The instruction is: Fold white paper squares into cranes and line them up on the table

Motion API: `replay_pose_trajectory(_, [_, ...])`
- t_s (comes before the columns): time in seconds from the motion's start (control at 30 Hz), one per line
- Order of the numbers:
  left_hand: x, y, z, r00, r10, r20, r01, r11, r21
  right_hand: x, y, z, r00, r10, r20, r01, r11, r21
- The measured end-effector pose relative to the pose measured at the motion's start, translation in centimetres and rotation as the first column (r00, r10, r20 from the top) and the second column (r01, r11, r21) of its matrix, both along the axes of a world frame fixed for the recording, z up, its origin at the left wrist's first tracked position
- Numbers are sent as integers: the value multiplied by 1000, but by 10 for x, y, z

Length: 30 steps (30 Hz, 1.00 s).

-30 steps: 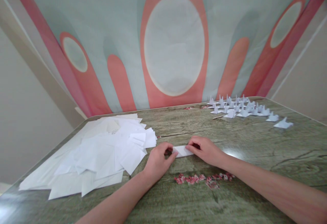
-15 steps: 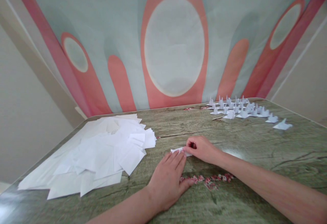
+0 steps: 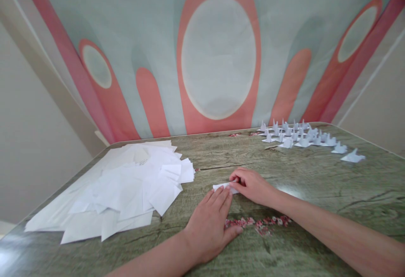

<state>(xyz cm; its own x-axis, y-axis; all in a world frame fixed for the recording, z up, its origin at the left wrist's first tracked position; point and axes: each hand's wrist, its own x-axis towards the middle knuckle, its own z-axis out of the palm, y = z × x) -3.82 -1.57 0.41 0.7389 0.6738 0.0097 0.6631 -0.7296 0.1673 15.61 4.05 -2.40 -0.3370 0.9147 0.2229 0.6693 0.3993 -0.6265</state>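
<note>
A small folded piece of white paper [image 3: 218, 185] lies on the wooden table in front of me, partly covered by my fingers. My left hand [image 3: 210, 224] rests flat with its fingers stretched out, the fingertips pressing on the near edge of the paper and the thumb on the tabletop. At the paper's right end, my right hand [image 3: 249, 185] pinches it between thumb and curled fingers. The exact fold under the fingers is hidden.
A heap of white paper sheets [image 3: 117, 192] spreads over the left of the table [image 3: 303, 243]. Several folded white paper cranes [image 3: 303, 141] stand in rows at the back right. A patterned backdrop [image 3: 218, 57] hangs behind the table's far edge.
My right thumb and fingers have shifted slightly on the paper's right end, and more of its top surface shows. My left hand stays pressed on it. The view has moved slightly.
</note>
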Motion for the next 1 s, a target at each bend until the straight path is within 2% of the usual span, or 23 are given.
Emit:
replay_pose_trajectory(0.23, [-1,1,-9,1000,22,22,-24,997,74,3,-2,0,998,58,-11,-58,998,-28])
replay_pose_trajectory(0.47, [-12,23,-19,999,6,33,-12,985,174,4,-4,2,995,103,-8,-103,994,-45])
replay_pose_trajectory(0.7, [-19,35,-17,990,15,142,-44,979,201,6,-11,4,987,163,-20,-163,986,-21])
replay_pose_trajectory(1.0, [-17,38,-8,995,35,94,-50,986,157,3,-12,0,994,110,-24,-111,993,-31])
